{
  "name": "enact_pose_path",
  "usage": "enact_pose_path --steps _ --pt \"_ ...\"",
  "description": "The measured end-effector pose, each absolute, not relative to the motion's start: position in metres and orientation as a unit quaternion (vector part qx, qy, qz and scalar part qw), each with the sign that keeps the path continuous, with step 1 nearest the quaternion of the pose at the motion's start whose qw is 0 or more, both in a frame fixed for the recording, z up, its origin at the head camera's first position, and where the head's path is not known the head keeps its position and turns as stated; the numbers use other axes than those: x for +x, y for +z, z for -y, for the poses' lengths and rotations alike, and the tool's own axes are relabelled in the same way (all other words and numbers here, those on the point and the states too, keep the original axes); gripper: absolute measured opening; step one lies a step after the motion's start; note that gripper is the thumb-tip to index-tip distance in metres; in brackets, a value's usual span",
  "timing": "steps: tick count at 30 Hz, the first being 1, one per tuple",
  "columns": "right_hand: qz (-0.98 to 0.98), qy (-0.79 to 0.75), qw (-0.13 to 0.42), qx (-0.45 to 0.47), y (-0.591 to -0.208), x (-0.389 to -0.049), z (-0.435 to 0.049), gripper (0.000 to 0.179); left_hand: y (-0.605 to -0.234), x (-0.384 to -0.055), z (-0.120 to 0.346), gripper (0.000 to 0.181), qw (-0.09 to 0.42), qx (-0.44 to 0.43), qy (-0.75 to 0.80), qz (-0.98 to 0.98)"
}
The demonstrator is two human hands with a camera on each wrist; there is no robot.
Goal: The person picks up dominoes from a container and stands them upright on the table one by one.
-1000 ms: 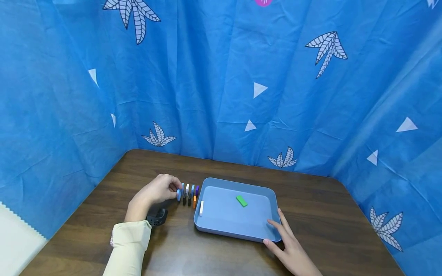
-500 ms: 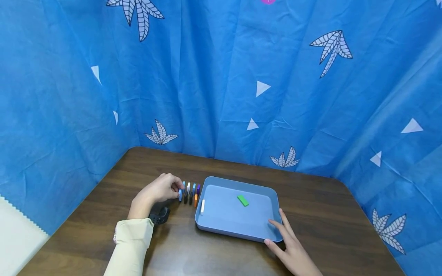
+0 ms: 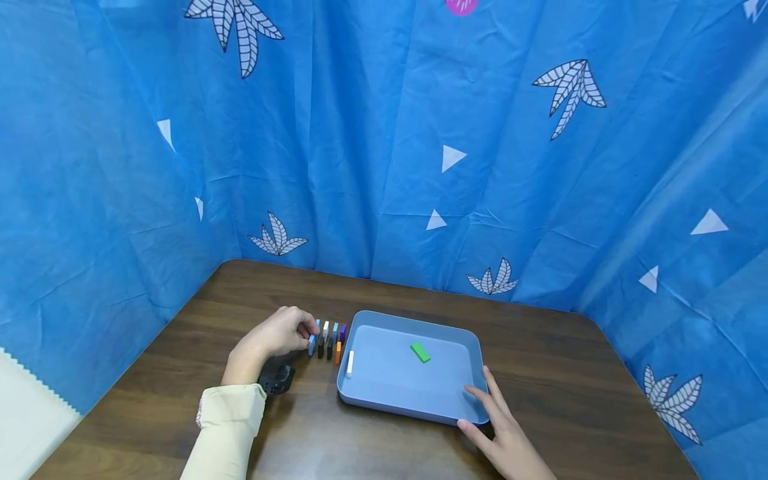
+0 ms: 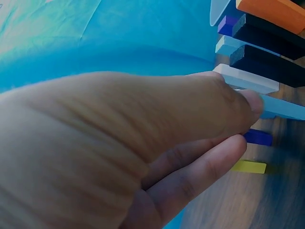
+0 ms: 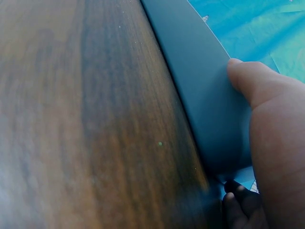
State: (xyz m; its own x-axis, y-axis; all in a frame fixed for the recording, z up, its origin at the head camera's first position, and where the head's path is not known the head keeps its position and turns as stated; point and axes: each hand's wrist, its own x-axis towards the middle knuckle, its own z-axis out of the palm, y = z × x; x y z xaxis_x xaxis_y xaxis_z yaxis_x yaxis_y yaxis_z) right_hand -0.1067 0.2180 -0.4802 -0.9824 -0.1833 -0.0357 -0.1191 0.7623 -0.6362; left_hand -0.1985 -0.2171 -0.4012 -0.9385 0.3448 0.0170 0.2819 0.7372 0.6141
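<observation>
My left hand (image 3: 277, 335) pinches a light blue block (image 3: 311, 346) between thumb and fingers at the left end of the front row of small blocks. In the left wrist view the thumb lies against this blue block (image 4: 286, 107). The row goes on rightward with two black blocks (image 3: 321, 347) and an orange block (image 3: 339, 352), all on edge. My right hand (image 3: 507, 433) rests at the near right corner of a blue-grey tray (image 3: 414, 380), fingers spread and fairly straight. In the right wrist view its thumb touches the tray wall (image 5: 198, 76).
Behind the front row stands another with blue, white (image 3: 326, 329) and purple (image 3: 343, 332) blocks. Inside the tray are a white block (image 3: 350, 364) on edge and a green block (image 3: 421, 352) lying flat. A yellow block (image 4: 250, 166) shows beyond the left fingers. Blue curtains (image 3: 384, 167) surround the table.
The light blue block in my left hand has shifted slightly nearer, more in line with the black blocks. My right hand keeps its place on the tray; the head view moves slightly.
</observation>
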Motion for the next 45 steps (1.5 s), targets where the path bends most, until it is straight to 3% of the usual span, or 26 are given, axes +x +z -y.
enact_pose_path --steps 24,45 --pt "-0.939 -0.332 0.043 -0.083 -0.478 -0.107 -0.217 0.063 -0.396 -0.196 0.216 0.018 0.038 0.155 0.326 -0.932" --pt "-0.936 -0.337 0.042 -0.090 -0.478 -0.105 -0.217 0.062 -0.387 -0.192 0.212 0.012 -0.021 0.200 0.329 -0.923"
